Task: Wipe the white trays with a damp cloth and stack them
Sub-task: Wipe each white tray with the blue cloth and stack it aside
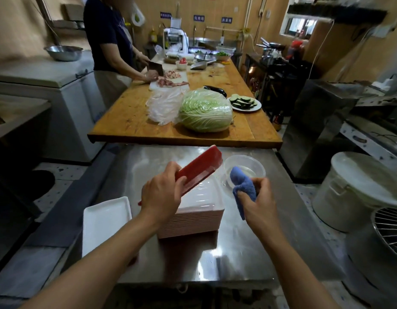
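Both hands are busy above the tray stack (194, 221): the left hand (161, 196) grips a tilted tray (198, 168) by its edge, the right hand (258, 202) clutches the cloth (242, 186), which should sweep its whole face before stacking.

bare steel table (248, 241) lies right of the tray stack (193, 221); bowl (246, 168) blocks behind
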A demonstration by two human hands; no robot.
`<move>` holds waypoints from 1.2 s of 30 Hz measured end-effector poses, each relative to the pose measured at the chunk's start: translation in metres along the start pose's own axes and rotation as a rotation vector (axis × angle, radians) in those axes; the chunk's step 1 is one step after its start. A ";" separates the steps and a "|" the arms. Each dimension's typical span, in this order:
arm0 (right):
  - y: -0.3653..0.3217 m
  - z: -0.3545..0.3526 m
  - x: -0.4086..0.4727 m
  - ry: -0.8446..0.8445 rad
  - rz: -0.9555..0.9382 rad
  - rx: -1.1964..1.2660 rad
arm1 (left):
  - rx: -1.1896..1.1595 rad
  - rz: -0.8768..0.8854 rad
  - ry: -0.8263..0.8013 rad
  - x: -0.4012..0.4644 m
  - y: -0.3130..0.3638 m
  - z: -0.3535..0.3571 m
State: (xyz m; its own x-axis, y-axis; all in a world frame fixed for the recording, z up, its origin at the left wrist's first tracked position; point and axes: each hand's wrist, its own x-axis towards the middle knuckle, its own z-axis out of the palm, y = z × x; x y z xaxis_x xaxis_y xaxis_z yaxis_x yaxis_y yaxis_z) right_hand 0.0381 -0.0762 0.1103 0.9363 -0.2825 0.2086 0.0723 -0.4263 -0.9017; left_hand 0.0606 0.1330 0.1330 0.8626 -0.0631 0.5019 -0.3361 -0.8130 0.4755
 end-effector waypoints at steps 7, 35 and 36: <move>-0.066 0.017 -0.024 0.062 -0.227 0.057 | -0.434 -0.248 0.040 -0.021 -0.014 -0.059; -0.107 0.042 -0.034 0.024 -0.474 -0.172 | -1.006 -0.449 0.014 -0.056 0.006 -0.082; -0.107 0.043 -0.034 0.046 -0.429 -0.147 | -1.010 -0.454 0.025 -0.055 0.010 -0.079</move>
State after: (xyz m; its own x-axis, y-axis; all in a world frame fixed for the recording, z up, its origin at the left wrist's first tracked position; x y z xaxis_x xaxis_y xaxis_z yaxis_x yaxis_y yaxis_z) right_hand 0.0127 0.0157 0.1833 0.8156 -0.0903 0.5715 0.3978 -0.6296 -0.6673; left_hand -0.0202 0.1744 0.1675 0.9797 0.1428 0.1405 -0.1541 0.0890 0.9840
